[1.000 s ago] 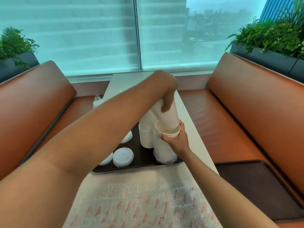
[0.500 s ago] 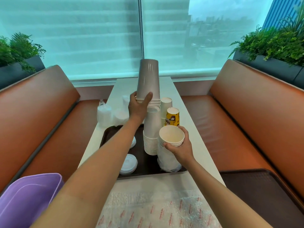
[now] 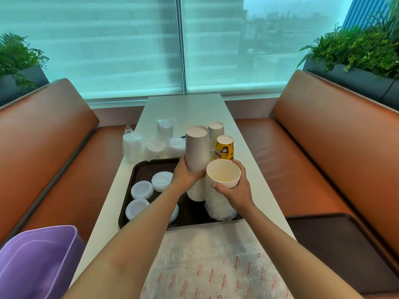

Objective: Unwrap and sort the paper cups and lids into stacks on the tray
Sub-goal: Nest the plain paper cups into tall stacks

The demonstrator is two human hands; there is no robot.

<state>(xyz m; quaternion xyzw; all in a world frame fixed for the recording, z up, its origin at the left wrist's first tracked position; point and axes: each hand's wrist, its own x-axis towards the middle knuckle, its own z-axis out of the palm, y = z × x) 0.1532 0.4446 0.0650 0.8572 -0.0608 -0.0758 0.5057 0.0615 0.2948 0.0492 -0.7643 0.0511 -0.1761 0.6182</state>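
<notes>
I have my left hand (image 3: 187, 176) wrapped around the lower part of an inverted stack of plain white paper cups (image 3: 197, 152), which stands on the dark brown plastic tray (image 3: 138, 167) with its closed bases pointing up. My right hand (image 3: 236, 189) grasps the rim end of a second, upright stack of white paper cups (image 3: 223, 175) whose open mouth faces me; its foot sits in crumpled clear wrap (image 3: 219, 213) at the tray's near right corner. Both stacks are just beside each other, nearly touching.

I judge these cups light and thin-walled: they crush if squeezed hard and a tall column sways or telescopes apart if lifted by the top. The best hold is low, around the rolled rims where the paper is stiffest.

Flat white plastic lids (image 3: 141, 189) lie in small piles on the tray's left half. Behind the tray, on the pale table (image 3: 185, 108), stand another white cup stack (image 3: 216, 132), a yellow printed cup stack (image 3: 224, 151) and clear-wrapped bundles of lids (image 3: 132, 147). Printed bubble wrap (image 3: 211, 272) lies nearest me, and a lilac plastic bin (image 3: 38, 260) sits at lower left.
</notes>
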